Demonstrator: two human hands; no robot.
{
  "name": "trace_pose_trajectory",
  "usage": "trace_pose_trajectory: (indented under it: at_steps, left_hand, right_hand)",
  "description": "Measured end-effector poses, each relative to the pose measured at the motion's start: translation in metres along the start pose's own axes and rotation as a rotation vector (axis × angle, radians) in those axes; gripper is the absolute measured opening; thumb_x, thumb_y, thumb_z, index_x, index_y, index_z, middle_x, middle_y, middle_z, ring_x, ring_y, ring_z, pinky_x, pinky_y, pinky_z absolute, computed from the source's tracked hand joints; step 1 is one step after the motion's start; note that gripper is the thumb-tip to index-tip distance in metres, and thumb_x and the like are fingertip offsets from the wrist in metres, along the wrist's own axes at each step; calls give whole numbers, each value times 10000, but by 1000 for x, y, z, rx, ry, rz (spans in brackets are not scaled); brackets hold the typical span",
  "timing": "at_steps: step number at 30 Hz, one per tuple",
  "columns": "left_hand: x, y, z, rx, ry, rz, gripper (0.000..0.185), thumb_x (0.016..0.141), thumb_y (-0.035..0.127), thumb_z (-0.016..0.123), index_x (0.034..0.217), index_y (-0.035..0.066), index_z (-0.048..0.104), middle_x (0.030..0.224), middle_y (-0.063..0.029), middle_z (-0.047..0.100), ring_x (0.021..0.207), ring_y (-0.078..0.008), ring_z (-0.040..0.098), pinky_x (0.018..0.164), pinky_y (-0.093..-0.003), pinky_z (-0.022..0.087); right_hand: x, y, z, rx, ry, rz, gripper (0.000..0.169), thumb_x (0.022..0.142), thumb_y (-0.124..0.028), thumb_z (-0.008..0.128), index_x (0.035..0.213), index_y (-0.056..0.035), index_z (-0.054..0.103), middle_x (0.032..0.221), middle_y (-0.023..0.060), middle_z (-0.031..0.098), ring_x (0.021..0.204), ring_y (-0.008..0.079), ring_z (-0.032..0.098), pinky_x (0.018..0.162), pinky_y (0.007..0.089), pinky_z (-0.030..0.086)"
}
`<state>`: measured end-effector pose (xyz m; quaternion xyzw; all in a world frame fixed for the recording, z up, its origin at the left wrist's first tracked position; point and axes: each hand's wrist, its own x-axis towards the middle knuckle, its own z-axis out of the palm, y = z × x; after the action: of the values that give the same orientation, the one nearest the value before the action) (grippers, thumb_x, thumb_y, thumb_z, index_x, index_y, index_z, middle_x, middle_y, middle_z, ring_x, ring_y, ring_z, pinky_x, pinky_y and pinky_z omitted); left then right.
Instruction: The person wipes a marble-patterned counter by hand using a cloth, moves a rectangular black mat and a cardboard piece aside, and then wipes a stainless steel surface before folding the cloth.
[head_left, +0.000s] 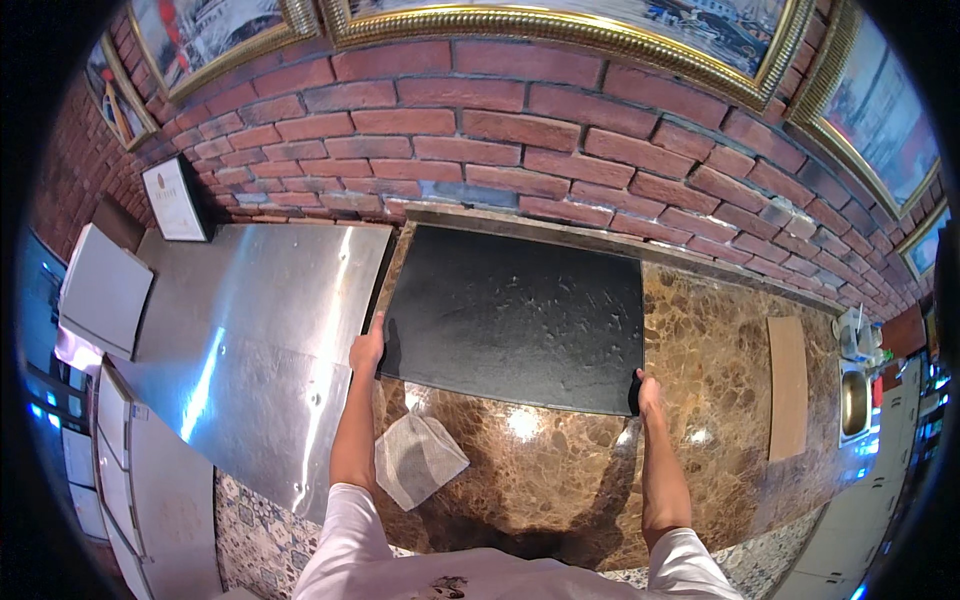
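A large flat black rectangular board (517, 319) with white scuffs lies over the brown marble-patterned counter, its far edge close to the brick wall. At its left edge, my left hand (367, 346) grips the side near the front corner. My right hand (648, 391) grips the right edge at the near right corner; some of its fingers are hidden beside the board. A folded light-grey cloth (420, 461) rests on the counter (525, 465) in front of the board, to the right of my left forearm.
A stainless steel table (277, 300) adjoins on the left, with a white box-shaped object (105, 292) and a framed document (176, 199). On the right are a tan flat strip (787, 388) and a small sink (853, 403). Gold-framed pictures (562, 28) hang above.
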<state>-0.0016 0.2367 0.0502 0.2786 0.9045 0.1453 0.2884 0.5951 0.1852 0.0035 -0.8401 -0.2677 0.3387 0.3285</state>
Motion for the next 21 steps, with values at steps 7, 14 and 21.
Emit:
trace_pose_trajectory:
  at_steps: [7, 14, 21]
  left_hand:
    - [-10, -13, 11, -254, 118, 27, 1128, 811, 873, 430, 1085, -198, 655, 1170, -369, 641, 1178, -467, 592, 1013, -499, 430]
    - [-37, -5, 41, -537, 350, 174, 970, 888, 787, 442, 889, -143, 718, 872, -307, 704, 887, -431, 662, 834, -525, 458]
    - [-59, 34, 58, -615, -206, 376, 857, 941, 712, 468, 1043, -102, 716, 939, -152, 696, 892, -213, 613, 865, -373, 459]
  right_hand:
    - [-24, 17, 9, 226, 127, -78, 391, 934, -303, 637, 962, 76, 727, 908, 175, 722, 899, 241, 622, 862, 375, 461]
    - [-22, 63, -23, 451, 221, -161, 325, 918, -276, 662, 925, 39, 741, 859, 55, 697, 838, 182, 596, 846, 342, 453]
    - [-71, 107, -107, 721, 305, 56, 314, 959, -209, 611, 870, 74, 711, 872, 55, 685, 797, 177, 573, 805, 335, 454]
